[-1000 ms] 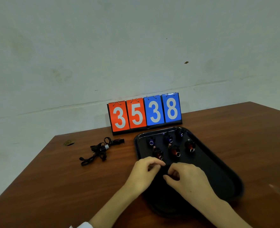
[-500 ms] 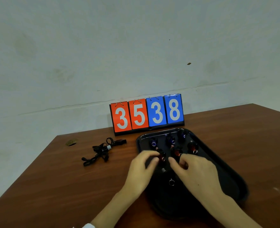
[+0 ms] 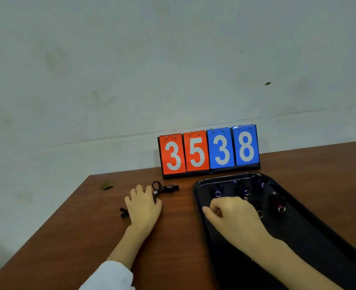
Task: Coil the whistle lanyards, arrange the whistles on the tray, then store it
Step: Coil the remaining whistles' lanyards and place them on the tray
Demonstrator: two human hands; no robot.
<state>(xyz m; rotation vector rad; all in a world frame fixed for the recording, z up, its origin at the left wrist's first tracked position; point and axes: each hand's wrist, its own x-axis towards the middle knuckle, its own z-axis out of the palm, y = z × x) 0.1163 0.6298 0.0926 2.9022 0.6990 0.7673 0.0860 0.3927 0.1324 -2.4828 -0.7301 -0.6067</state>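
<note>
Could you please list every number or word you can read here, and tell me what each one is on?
"35": on the two orange flip cards, left half of the scoreboard.
"38": on the two blue flip cards, right half.
The whistles in the tray show no legible markings; nothing else is readable.

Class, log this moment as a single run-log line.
left hand: rests on loose lanyard whistle | right hand: curled over tray, hold unclear | whistles: several on tray | stage: arranging

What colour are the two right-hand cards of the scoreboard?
The cards are blue with white digits, in the head view.
</note>
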